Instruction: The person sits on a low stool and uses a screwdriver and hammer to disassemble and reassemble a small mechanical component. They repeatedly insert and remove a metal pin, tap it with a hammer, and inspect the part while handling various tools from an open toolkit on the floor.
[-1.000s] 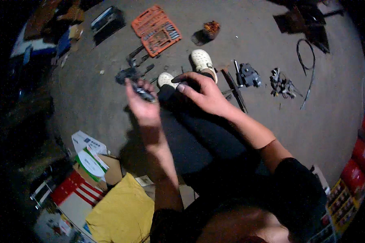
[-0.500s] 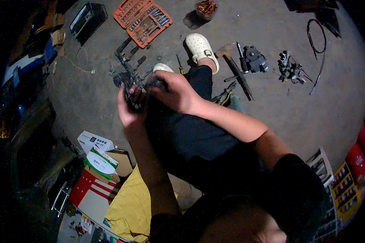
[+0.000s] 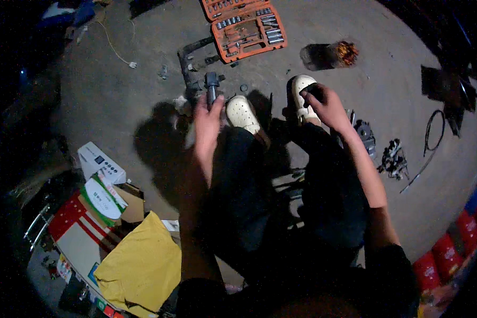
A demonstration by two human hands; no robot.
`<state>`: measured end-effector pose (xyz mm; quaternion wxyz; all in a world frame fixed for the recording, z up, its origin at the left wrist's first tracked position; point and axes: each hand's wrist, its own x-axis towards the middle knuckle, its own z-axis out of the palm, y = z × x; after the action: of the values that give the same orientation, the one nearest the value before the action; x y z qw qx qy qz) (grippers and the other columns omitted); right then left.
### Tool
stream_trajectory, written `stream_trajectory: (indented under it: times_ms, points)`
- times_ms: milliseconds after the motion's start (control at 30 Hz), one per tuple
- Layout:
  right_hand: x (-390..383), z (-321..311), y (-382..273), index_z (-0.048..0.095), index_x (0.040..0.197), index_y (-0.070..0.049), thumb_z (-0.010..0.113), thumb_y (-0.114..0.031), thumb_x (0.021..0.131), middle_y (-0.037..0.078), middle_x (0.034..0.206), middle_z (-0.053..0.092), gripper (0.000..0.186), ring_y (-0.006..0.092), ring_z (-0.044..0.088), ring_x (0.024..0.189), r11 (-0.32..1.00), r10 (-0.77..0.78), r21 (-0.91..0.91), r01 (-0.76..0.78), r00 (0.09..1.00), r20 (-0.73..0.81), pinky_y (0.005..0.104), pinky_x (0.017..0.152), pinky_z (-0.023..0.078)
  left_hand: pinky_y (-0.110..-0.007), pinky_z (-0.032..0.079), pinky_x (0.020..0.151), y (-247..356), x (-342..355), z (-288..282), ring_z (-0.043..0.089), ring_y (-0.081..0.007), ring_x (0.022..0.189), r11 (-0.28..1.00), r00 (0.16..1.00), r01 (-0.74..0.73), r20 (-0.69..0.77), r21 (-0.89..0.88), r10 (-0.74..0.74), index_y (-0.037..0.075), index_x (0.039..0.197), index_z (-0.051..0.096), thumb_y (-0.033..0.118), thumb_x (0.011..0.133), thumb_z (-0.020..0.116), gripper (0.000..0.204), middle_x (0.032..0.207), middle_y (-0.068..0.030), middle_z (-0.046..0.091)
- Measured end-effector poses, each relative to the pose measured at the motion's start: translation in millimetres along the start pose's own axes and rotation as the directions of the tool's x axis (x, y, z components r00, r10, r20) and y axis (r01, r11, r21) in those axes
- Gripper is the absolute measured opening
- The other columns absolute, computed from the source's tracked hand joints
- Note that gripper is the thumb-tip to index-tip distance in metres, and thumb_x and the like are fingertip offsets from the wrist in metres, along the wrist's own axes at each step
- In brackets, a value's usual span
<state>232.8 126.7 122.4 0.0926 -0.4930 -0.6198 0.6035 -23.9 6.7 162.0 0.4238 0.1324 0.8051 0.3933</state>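
My left hand (image 3: 208, 122) is closed around a dark metal part (image 3: 211, 85) that has a blocky head on a round shaft and stands up out of the fingers. It is held over the floor just left of my left clog (image 3: 242, 112). My right hand (image 3: 331, 108) is raised over my right clog (image 3: 303, 85), fingers bent around a small black thing (image 3: 315, 93) whose kind I cannot make out. Beyond the left hand, dark bar-like metal pieces (image 3: 185, 66) lie on the floor.
An orange socket set case (image 3: 249, 50) lies unfolded ahead, with a container of orange-brown bits (image 3: 346, 54) to its right. Greasy mechanical parts (image 3: 393, 159) and a black cable (image 3: 433, 132) are on the right. Boxes (image 3: 102, 163) and a yellow bag (image 3: 143, 265) sit at left.
My hands have moved apart: the right has gone well to the right, away from the part in the left. The view has shifted, and my legs are now spread wider.
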Motion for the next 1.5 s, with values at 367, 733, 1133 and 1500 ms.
stream_trajectory:
  times_ms: [367,733,1133,1500]
  points:
    - [90,121,128,0.059,0.087,0.003,0.056,-0.025,0.083,0.024,0.086,0.061,0.028,0.0382,0.059,0.082,0.791,0.088,-0.540,0.288,0.819,0.567,0.0449,0.071,0.048,-0.024,0.037,0.044,-163,77,64,0.049,-0.0075,0.054,0.802,0.886,0.464,0.186,-0.377,-0.425,0.010,0.095,0.055,0.025,0.083,0.062,0.021,0.068,0.0028,0.052]
    - [95,184,195,0.063,0.085,0.002,0.056,-0.039,0.081,0.021,0.088,0.062,0.042,0.0387,0.061,0.079,0.652,0.176,-0.704,0.282,0.847,0.502,0.0464,0.069,0.049,-0.043,0.044,0.067,-192,90,80,0.058,-0.0320,0.076,0.993,0.975,-0.042,0.222,0.112,0.016,0.001,0.106,0.048,0.020,0.084,0.059,0.031,0.081,-0.0169,0.056]
    - [108,157,213,0.063,0.093,0.000,0.053,-0.047,0.080,0.023,0.092,0.062,0.049,0.0373,0.061,0.087,0.703,0.411,-0.708,0.075,0.768,0.490,0.0454,0.076,0.048,-0.048,0.041,0.085,-184,78,100,0.049,-0.0461,0.101,0.817,0.948,-0.311,0.223,0.485,0.228,-0.006,0.126,0.032,0.012,0.082,0.056,0.054,0.112,-0.0310,0.047]
    - [77,102,101,0.053,0.097,0.001,0.059,-0.037,0.081,0.023,0.082,0.060,0.042,0.0416,0.058,0.076,0.901,0.286,-0.433,-0.039,0.803,0.523,0.0440,0.072,0.046,-0.036,0.037,0.068,-252,105,115,0.049,-0.0288,0.080,0.999,0.976,0.040,0.214,0.002,-0.040,-0.001,0.117,0.039,0.016,0.082,0.061,0.045,0.092,-0.0159,0.051]
